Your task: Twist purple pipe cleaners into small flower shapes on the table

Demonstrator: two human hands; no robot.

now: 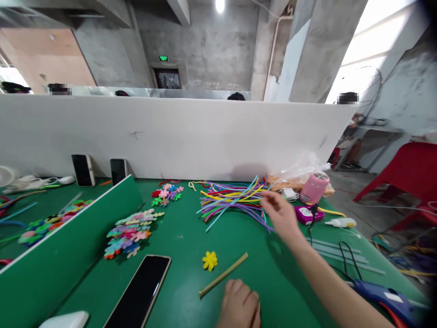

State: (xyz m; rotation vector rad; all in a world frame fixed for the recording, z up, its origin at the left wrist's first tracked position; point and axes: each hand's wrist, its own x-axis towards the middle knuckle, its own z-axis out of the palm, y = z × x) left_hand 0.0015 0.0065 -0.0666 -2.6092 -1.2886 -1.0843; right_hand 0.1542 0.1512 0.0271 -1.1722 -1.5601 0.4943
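Note:
My right hand (282, 214) reaches to the right end of a pile of many-coloured pipe cleaners (232, 200), its fingertips pinched together at the pipe cleaner ends. My left hand (239, 304) rests on the table at the bottom, fingers curled; whatever is under them is hidden. Just above it a thin olive-green stick (223, 275) lies slantwise, apart from the fingers. A yellow flower (210, 260) made of fuzzy loops lies flat beyond the stick.
Flower stacks (129, 234) and a smaller flower heap (167, 195) lie left, near a phone (139, 291) and green divider (85, 232). On the right are a pink cup-like container (314, 187), purple box (309, 214), glue sticks (341, 255) and blue glue gun (385, 296). A white partition (184, 136) stands behind.

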